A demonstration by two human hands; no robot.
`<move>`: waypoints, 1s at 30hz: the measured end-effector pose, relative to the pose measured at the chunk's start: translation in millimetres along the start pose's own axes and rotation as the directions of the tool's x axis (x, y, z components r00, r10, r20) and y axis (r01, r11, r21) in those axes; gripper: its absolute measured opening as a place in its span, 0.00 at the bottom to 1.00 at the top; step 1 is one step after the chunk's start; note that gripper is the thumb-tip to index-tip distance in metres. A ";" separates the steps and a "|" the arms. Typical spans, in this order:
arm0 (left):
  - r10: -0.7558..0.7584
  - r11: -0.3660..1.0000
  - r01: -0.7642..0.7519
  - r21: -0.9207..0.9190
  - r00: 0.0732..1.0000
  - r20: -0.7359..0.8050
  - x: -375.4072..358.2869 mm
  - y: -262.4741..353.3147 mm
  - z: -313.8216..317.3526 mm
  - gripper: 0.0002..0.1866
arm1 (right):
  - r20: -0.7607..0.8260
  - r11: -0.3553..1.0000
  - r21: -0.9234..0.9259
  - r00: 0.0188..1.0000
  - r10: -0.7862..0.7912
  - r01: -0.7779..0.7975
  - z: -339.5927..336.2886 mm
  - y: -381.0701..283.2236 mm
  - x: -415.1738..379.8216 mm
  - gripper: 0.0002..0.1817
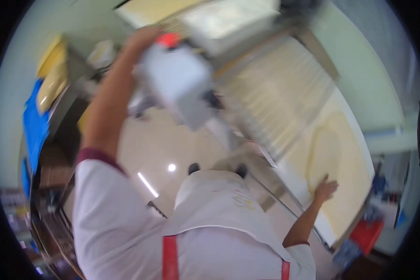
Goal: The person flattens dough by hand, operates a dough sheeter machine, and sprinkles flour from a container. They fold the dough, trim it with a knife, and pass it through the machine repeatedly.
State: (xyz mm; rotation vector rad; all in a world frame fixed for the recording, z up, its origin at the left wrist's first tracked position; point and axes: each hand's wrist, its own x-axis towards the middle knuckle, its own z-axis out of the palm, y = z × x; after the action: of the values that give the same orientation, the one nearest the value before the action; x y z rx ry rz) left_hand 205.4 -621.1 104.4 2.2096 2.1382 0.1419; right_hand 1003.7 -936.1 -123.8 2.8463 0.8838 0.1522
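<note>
My right hand (325, 189) lies with its fingers apart on the near end of a flat, pale dough sheet (333, 151). That sheet rests on the white belt (289, 170) of what looks like a dough sheeter. At the upper left, my left arm reaches out to the machine's light grey housing (175, 77). There my left hand (147, 37) is up against the far corner, right beside a red button (169, 40). Motion blur smears its fingers. Between the housing and the dough sheet, a ribbed see-through guard (280, 93) slants over the belt.
A second belt section with pale material (154, 11) extends beyond the housing. On the left stand shelves (51, 172) with a blue cloth (35, 123) and yellow bags (53, 79). A red container (366, 235) sits past the belt's near right end. Below me is a shiny tiled floor (172, 144).
</note>
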 end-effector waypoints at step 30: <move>-0.263 0.542 -0.238 -0.806 0.863 -0.432 -245.6 -23.5 154.2 0.15 | -0.106 0.783 0.217 0.812 -0.575 0.583 -63.2 -156.7 -184.1 0.34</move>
State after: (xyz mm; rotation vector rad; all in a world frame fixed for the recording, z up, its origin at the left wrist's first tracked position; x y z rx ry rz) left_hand 191.3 -862.9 -56.8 1.6008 1.6129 1.5707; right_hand 756.8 -905.9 -99.1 2.6123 1.8496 0.0140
